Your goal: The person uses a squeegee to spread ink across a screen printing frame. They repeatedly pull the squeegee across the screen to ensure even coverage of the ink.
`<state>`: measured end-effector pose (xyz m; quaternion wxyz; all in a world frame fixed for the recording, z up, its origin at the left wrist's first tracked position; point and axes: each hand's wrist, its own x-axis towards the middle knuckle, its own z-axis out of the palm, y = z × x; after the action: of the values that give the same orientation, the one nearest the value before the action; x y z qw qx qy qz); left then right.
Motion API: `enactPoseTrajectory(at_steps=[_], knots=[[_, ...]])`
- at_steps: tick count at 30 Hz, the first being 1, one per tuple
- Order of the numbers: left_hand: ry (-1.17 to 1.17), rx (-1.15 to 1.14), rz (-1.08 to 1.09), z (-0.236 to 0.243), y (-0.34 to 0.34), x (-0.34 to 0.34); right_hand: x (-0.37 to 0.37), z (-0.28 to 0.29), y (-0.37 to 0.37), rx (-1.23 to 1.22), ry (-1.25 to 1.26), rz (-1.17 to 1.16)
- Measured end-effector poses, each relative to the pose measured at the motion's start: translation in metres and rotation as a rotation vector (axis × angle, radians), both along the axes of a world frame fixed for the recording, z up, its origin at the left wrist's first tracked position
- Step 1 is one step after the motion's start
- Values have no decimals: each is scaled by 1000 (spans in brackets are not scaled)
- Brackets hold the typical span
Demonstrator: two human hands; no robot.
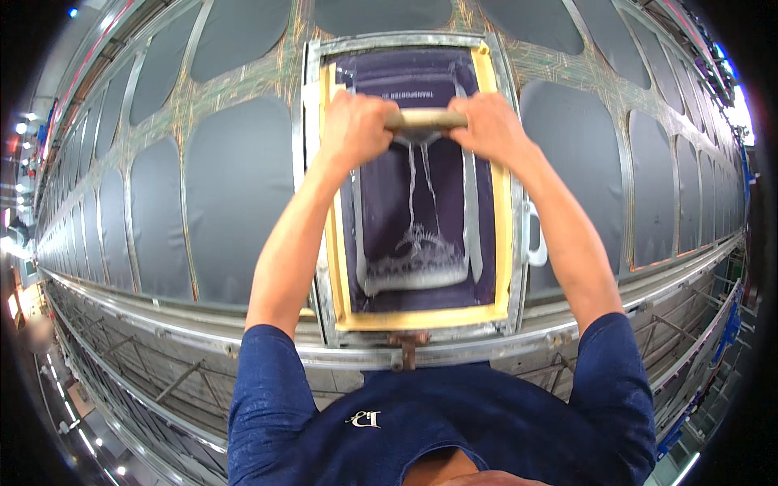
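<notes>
Both of my arms reach forward over a screen-printing frame [519, 304] with a dark purple mesh [389, 182]. A squeegee [426, 119] with a pale wooden handle lies across the far part of the mesh. Wrapped round its left end is my left hand [356, 130]; my right hand [493, 128] grips the right end. White ink [417, 279] is pooled along the near end of the mesh, and thin white streaks run from it toward the squeegee. Yellow tape [421, 317] lines the inside of the frame. The squeegee's blade is mostly hidden.
Dark grey fabric panels [239, 194] lie in rows on a long table, left and right of the frame. A metal rail [567, 330] runs along the table's near edge, with a rusty bracket [408, 348] at the frame. A white handle-like loop [536, 235] sits beside the frame's right side.
</notes>
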<state>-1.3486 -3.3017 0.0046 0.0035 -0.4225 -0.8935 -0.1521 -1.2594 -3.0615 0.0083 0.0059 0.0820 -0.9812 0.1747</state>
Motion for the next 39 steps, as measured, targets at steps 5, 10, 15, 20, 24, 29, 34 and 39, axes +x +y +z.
enactPoseTrajectory(at_steps=[5,10,15,20,24,29,34,39], knots=[[52,-124,16,1,52,-112,-120,-9,51,-19,-72,-13],[-74,-125,102,-9,63,-127,-139,-28,59,-119,-142,-56],[-39,-54,39,-18,39,-83,-87,-22,31,-122,-157,-101],[-144,-35,81,-8,-2,45,38,-16,-7,-96,-71,-2],[-150,80,-2,-1,-49,172,167,-6,-53,-43,-181,-34],[-51,117,15,-10,-81,249,228,9,-66,-248,-198,-45],[-92,68,6,-4,-85,254,201,-40,35,32,254,-823],[-34,65,28,2,-89,260,204,-70,51,-328,102,-948]])
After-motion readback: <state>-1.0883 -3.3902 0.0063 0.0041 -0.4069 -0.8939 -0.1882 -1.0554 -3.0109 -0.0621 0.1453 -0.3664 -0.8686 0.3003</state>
